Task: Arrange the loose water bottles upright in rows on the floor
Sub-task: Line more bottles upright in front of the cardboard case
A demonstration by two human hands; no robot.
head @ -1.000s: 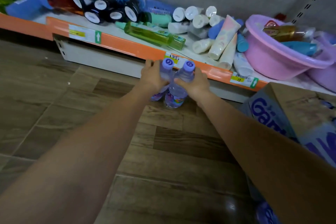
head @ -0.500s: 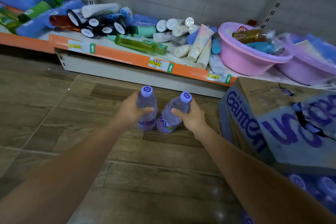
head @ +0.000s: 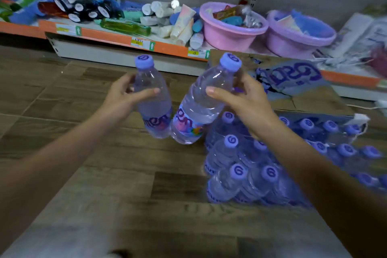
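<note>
So the person is a decent way into this one, judging by the floor. Nearest the camera on the right there's already a block of upright bottles [head: 247, 174], purple caps up, packed in rows on the wood-look floor [head: 104, 184]. The rows run off to the right under the arm and get blurry, so an exact count isn't possible, but it looks like a dozen or more are standing. That part reads as done.

A bit further out, both hands are busy. The left hand [head: 120, 98] is wrapped around the left bottle [head: 154, 98], thumb across the front, and it sits close to upright, leaning a little. The right hand [head: 245, 100] grips the right bottle [head: 204, 100] near its shoulder, and that one tilts clearly, cap to the right. Their bottoms are nearly touching, just left of the standing block. Whether they're off the floor or resting on it is hard to call; they look lifted. Best guess is these two go down next to the block.

The bottles themselves: clear plastic, full of water, lilac screw caps with a swirl logo, colourful wrap labels low on the body.

Beyond the hands on the right lies a torn cardboard carton [head: 293, 81] with purple print. Whether more bottles are left in it isn't visible. Farthest back is a low shelf [head: 117, 37] with an orange edge.
</note>
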